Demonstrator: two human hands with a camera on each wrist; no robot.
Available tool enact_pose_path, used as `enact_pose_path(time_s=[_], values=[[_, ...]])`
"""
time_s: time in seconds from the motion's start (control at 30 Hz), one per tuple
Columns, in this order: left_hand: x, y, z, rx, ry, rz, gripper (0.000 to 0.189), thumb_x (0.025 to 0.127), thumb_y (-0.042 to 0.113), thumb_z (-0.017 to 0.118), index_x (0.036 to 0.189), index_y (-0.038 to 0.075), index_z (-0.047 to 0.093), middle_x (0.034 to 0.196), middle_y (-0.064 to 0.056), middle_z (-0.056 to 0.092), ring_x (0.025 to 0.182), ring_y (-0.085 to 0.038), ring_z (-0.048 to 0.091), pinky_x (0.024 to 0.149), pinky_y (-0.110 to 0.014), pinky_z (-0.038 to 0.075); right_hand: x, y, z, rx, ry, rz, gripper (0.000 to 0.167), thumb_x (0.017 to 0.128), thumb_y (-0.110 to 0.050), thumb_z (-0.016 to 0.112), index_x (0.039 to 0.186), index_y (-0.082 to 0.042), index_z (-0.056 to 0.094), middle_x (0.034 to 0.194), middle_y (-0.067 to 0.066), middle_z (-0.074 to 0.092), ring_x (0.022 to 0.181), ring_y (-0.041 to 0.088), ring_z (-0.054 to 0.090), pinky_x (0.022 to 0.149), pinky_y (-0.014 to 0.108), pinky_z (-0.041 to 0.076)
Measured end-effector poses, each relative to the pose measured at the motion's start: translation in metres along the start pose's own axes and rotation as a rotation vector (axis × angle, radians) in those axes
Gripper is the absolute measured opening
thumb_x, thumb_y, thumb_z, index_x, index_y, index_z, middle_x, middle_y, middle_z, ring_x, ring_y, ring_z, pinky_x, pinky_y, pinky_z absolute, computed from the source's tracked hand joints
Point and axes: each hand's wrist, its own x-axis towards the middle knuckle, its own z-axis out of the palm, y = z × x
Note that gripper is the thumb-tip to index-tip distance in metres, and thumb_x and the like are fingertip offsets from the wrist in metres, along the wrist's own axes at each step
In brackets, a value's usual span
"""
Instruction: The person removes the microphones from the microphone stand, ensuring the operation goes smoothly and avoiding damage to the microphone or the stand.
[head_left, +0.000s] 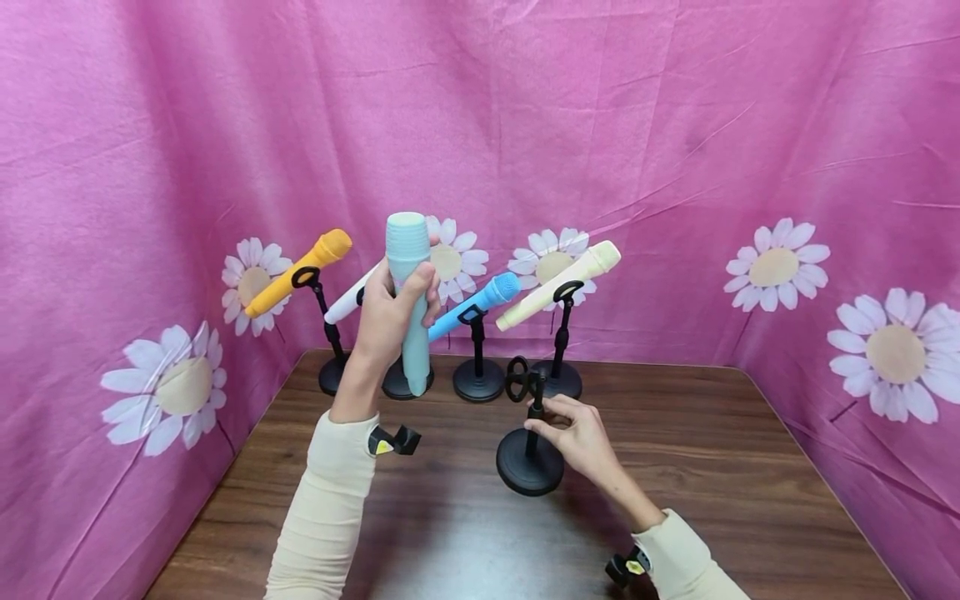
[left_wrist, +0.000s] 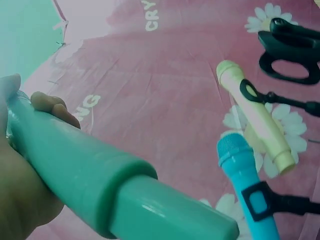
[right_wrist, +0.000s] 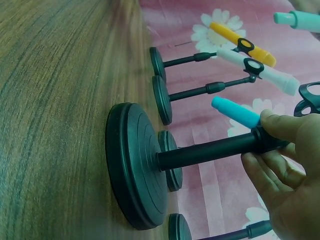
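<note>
Left hand [head_left: 384, 321]: wrapped round mint microphone [head_left: 417, 342].
Mint microphone: raised above counter [head_left: 675, 467], wide end up; probably light, stiff, smooth enough to slip; best held round the barrel.
Right hand [head_left: 577, 429]: pinching empty stand [head_left: 529, 468] high on its pole.
Empty stand: likely bottom-heavy, rigid; best taken there; contact with counter unclear.
</note>
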Motion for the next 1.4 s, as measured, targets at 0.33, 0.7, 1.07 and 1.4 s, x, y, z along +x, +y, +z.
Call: enact_pose_path(time_s=[0.33,0.7,1.07,1.4], values=[[-0.015,0.003,-0.021,0.094,-0.023,-0.109,0.036,0.104,0.010,0.056,0.138,-0.003,0.056,0.077,-0.002,0.057,0.056,-0.020,0.053,0.057,-0.028,0.050,-0.001,0.001,-0.001,0.001,0.005,-0.009,0.025,0.086,-0.011,0.090,0.109,-0.009,0.084,0.097,0.004,0.080,0.086,0.007,0.076,0.076,0.022,0.064],[-0.033,-0.005,-0.046,0.316,0.047,-0.199,0.013,0.105,0.020,0.068,0.106,0.011,0.059,0.071,-0.004,0.061,0.057,-0.021,0.059,0.057,-0.032,0.054,-0.002,0.003,0.000,0.019,0.002,-0.008,0.026,0.086,-0.011,0.089,0.111,-0.008,0.083,0.097,0.005,0.080,0.087,0.008,0.076,0.077,0.021,0.063],[-0.051,-0.008,-0.068,0.307,0.069,-0.306,0.019,0.108,0.023,0.065,0.114,0.011,0.052,0.068,-0.005,0.058,0.049,-0.023,0.057,0.050,-0.037,0.055,-0.003,0.002,-0.001,0.009,0.008,-0.013,0.024,0.086,-0.012,0.090,0.109,-0.009,0.084,0.097,0.004,0.080,0.086,0.006,0.075,0.076,0.022,0.064],[-0.068,-0.009,-0.092,0.393,0.099,-0.410,0.024,0.107,0.029,0.066,0.114,0.014,0.050,0.067,-0.001,0.055,0.050,-0.017,0.053,0.049,-0.034,0.050,-0.002,0.001,0.000,0.023,0.007,0.010,0.026,0.086,-0.010,0.090,0.111,-0.008,0.083,0.097,0.004,0.080,0.086,0.005,0.076,0.076,0.022,0.064]])
